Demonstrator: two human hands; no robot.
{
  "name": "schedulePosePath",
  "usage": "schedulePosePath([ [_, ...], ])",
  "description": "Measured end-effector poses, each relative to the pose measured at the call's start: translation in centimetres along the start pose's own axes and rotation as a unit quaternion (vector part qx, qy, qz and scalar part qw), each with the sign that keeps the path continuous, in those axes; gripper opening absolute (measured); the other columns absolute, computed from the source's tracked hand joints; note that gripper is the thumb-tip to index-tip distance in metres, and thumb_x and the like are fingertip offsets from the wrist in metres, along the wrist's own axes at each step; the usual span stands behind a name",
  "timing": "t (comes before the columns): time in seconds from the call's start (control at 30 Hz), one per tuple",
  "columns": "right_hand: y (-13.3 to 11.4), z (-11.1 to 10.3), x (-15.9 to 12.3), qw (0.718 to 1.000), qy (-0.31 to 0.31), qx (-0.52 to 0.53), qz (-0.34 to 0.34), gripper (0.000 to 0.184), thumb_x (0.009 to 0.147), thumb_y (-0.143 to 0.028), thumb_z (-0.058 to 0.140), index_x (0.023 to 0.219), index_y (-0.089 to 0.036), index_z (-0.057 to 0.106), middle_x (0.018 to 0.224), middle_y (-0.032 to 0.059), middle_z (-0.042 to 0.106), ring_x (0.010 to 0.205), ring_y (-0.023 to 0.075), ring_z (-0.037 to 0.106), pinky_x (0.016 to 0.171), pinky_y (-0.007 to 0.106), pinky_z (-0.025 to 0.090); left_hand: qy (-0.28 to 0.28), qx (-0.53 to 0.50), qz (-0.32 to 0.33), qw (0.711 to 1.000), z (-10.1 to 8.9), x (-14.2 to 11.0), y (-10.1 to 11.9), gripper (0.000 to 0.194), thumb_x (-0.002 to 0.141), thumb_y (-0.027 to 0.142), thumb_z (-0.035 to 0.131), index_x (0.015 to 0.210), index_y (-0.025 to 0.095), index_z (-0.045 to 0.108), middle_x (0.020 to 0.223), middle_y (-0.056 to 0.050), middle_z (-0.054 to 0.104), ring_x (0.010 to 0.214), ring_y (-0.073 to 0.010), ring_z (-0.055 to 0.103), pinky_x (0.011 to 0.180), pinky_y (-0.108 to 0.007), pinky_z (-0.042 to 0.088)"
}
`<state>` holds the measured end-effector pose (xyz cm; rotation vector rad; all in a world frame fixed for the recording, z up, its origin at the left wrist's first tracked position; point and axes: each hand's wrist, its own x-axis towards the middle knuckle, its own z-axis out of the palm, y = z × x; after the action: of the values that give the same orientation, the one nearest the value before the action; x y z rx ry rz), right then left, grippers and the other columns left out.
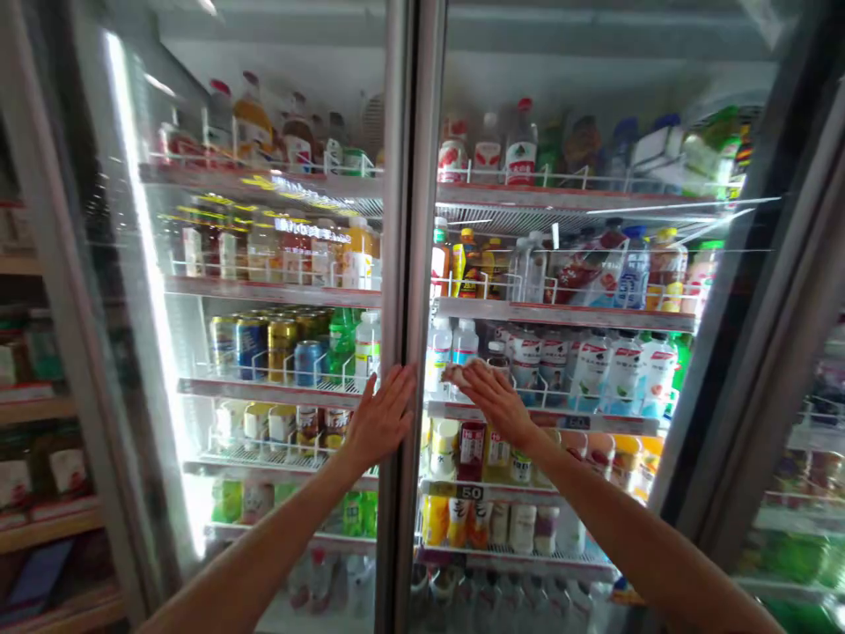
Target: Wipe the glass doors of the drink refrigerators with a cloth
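Under our right hand (496, 401), its grip unclear to us, we judge the cloth (455, 374) light, soft and best pinned flat-handed; our left hand (381, 416), unclenched, lies against the frame (397, 220).

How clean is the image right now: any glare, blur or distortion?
Head view: the light strip glares white; lettering reflections overlay the left glass door; side shelving is dim, blurred; outer door frames splay toward the top; the whitish wad by the right hand is too soft to identify.
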<state>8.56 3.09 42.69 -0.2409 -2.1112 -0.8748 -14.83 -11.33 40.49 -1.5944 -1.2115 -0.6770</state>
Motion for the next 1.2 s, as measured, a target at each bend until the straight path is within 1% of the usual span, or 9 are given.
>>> schedulePosePath([
  [0.1, -3.9, 0.4, 0.8, 0.992, 0.072, 0.064, 0.083, 0.051, 0.087, -0.006, 0.036, 0.134, -0.027, 0.039, 0.139, 0.0026, 0.043, 0.135, 0.0163, 0.029, 0.107, 0.041, 0.036, -0.007, 0.017, -0.066, 0.998, 0.0, -2.7, -3.2, 0.050, 0.087, 0.027, 0.040, 0.135, 0.014, 0.034, 0.140, -0.011, 0.037, 0.134, -0.0212, 0.027, 0.112, -0.045, 0.017],
  [0.23, -6.9, -1.2, 10.0, 0.975, 0.173, 0.110, 0.091, 0.054, 0.088, -0.007, 0.034, 0.136, -0.033, 0.034, 0.143, -0.0019, 0.037, 0.134, 0.0168, 0.030, 0.108, 0.041, 0.036, -0.040, 0.051, -0.138, 0.988, 0.8, -5.3, -6.7, 0.048, 0.088, 0.028, 0.037, 0.132, 0.010, 0.036, 0.142, -0.013, 0.034, 0.134, -0.0236, 0.027, 0.110, -0.047, 0.021],
  [0.43, -8.5, 1.2, 24.9, 0.992, 0.076, 0.066, 0.080, 0.050, 0.089, -0.011, 0.030, 0.137, -0.021, 0.034, 0.144, 0.0045, 0.036, 0.137, 0.0227, 0.023, 0.113, 0.049, 0.023, -0.104, 0.075, -0.138, 0.982, 0.5, -7.1, -11.7, 0.050, 0.086, 0.028, 0.039, 0.134, 0.013, 0.035, 0.144, -0.010, 0.031, 0.135, -0.0228, 0.024, 0.111, -0.047, 0.020],
  [0.53, -12.3, 6.1, 24.1, 0.992, 0.034, 0.078, 0.092, 0.051, 0.086, -0.009, 0.033, 0.136, -0.012, 0.035, 0.145, 0.0108, 0.032, 0.138, 0.0266, 0.019, 0.114, 0.051, 0.019, -0.105, 0.095, -0.146, 0.979, -0.3, -7.7, -14.4, 0.052, 0.087, 0.027, 0.038, 0.136, 0.011, 0.031, 0.145, -0.011, 0.028, 0.136, -0.0226, 0.023, 0.111, -0.047, 0.021],
  [0.67, -17.7, 11.7, 19.8, 0.994, 0.006, 0.102, -0.036, 0.051, 0.084, -0.009, 0.036, 0.135, -0.014, 0.038, 0.143, 0.0080, 0.036, 0.137, 0.0241, 0.022, 0.113, 0.048, 0.023, -0.096, 0.109, -0.167, 0.975, -1.0, -9.1, -16.9, 0.053, 0.087, 0.029, 0.037, 0.136, 0.010, 0.028, 0.145, -0.013, 0.029, 0.137, -0.0220, 0.020, 0.111, -0.047, 0.021],
  [0.73, -17.9, 12.3, 20.3, 0.994, 0.018, 0.095, -0.043, 0.051, 0.085, -0.011, 0.034, 0.135, -0.018, 0.037, 0.143, 0.0057, 0.038, 0.137, 0.0224, 0.021, 0.112, 0.049, 0.021, -0.094, 0.098, -0.161, 0.978, -1.1, -9.8, -18.0, 0.053, 0.088, 0.030, 0.037, 0.137, 0.010, 0.027, 0.145, -0.012, 0.029, 0.137, -0.0210, 0.019, 0.112, -0.046, 0.020],
  [0.9, -16.9, 12.4, 28.2, 0.979, 0.122, 0.065, 0.148, 0.053, 0.087, -0.021, 0.036, 0.139, -0.021, 0.028, 0.151, 0.0063, 0.017, 0.140, 0.0275, 0.005, 0.109, 0.060, 0.007, -0.015, 0.041, -0.226, 0.973, -0.7, -9.4, -21.2, 0.050, 0.091, 0.031, 0.027, 0.138, 0.013, 0.023, 0.146, -0.012, 0.027, 0.138, -0.0173, 0.015, 0.113, -0.043, 0.019],
  [1.1, -25.1, 16.9, 29.2, 0.987, 0.089, 0.113, 0.069, 0.055, 0.085, -0.023, 0.038, 0.139, -0.020, 0.030, 0.146, 0.0080, 0.031, 0.138, 0.0260, 0.018, 0.111, 0.052, 0.017, 0.086, -0.133, -0.175, 0.972, -0.4, -8.2, -25.3, 0.053, 0.092, 0.036, 0.018, 0.139, 0.012, 0.012, 0.148, -0.013, 0.021, 0.138, -0.0152, 0.015, 0.113, -0.039, 0.024],
  [1.2, -25.4, 16.4, 28.1, 0.995, 0.043, 0.094, 0.000, 0.050, 0.085, -0.024, 0.038, 0.135, -0.019, 0.038, 0.141, 0.0080, 0.038, 0.136, 0.0226, 0.027, 0.111, 0.047, 0.022, 0.093, -0.150, -0.214, 0.961, -0.5, -7.5, -26.2, 0.052, 0.093, 0.038, 0.015, 0.139, 0.012, 0.017, 0.147, -0.012, 0.024, 0.138, -0.0168, 0.016, 0.114, -0.041, 0.017],
])
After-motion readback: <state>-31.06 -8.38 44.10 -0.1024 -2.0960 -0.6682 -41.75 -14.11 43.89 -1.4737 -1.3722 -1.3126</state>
